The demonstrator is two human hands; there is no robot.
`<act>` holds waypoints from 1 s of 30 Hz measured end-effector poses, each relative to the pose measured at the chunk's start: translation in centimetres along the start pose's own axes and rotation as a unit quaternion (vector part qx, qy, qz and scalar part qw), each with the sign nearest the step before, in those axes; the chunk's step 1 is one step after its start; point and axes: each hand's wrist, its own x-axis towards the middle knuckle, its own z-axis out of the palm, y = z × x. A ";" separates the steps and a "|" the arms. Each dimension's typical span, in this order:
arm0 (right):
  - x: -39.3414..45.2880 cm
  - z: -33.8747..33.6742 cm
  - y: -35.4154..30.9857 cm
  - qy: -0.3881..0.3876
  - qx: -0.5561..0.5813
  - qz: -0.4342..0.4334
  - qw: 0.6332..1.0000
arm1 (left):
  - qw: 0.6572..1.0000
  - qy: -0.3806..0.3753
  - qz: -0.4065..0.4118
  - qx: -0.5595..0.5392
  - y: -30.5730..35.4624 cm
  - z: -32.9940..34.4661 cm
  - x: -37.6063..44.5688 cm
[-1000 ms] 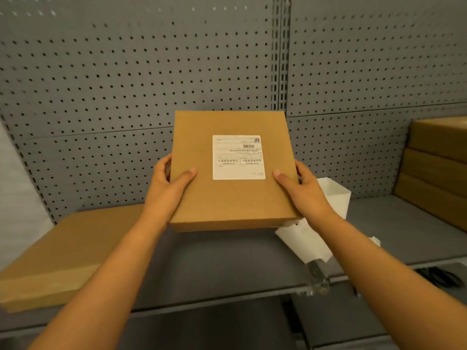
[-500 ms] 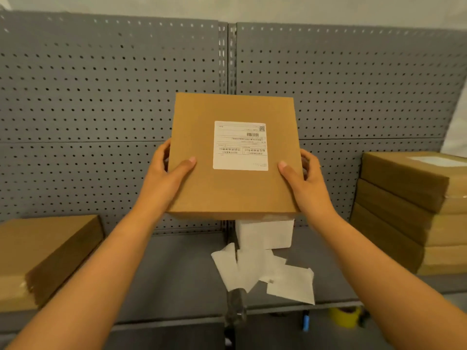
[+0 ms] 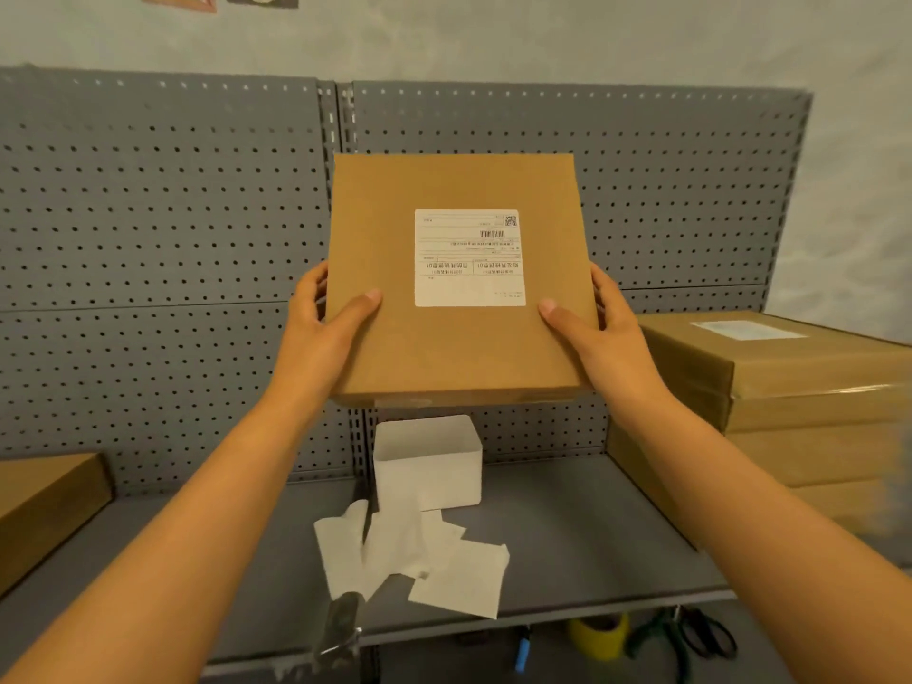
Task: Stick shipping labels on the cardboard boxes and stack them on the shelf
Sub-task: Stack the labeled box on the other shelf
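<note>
My left hand (image 3: 325,328) and right hand (image 3: 599,328) gripping opposite edges of a labelled cardboard box (image 3: 454,348), thumbs on top, held above my grey shelf (image 3: 567,535), stacked boxes (image 3: 799,412) to the right

Bare grey metal shelf (image 3: 567,525) is lying open between the white rectangular open-topped container (image 3: 428,466) and the stack of flat brown cardboard boxes (image 3: 809,412), which is walling off the right end. The container is standing against the grey perforated back panel (image 3: 148,239) at mid-shelf, and loose white backing papers (image 3: 444,560) are littering the shelf in front of it, reaching the front edge. On the left another flat brown cardboard box (image 3: 44,506) is occupying the end, with open shelf stretching between it and the papers.
</note>
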 end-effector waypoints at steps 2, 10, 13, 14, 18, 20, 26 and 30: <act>0.4 -1.8 -0.3 0.025 -0.004 -0.008 1.000 | 1.000 -0.013 0.004 -0.007 0.8 2.0 0.2; 2.6 -10.1 0.1 0.117 -0.044 -0.009 0.992 | 0.999 -0.036 -0.014 -0.027 3.6 10.5 0.2; 4.1 -13.9 0.6 0.114 -0.045 -0.012 0.992 | 0.999 -0.032 -0.010 -0.033 5.1 14.3 -0.1; 4.7 -15.4 0.9 0.106 -0.040 -0.010 0.993 | 0.999 -0.032 -0.004 -0.037 5.5 15.6 -0.2; 6.4 -21.6 1.9 0.061 -0.050 -0.005 0.997 | 0.998 -0.027 -0.001 -0.053 7.0 21.5 -1.3; 7.0 -24.8 2.5 0.043 -0.043 -0.010 0.998 | 0.998 -0.021 -0.016 -0.060 7.6 24.7 -2.0; 8.5 -32.1 4.6 0.041 -0.037 0.003 0.998 | 0.996 -0.025 -0.049 -0.064 8.5 32.6 -4.2; 9.5 -34.8 5.7 0.060 -0.035 0.034 0.997 | 0.995 -0.002 -0.083 -0.063 8.3 35.8 -5.0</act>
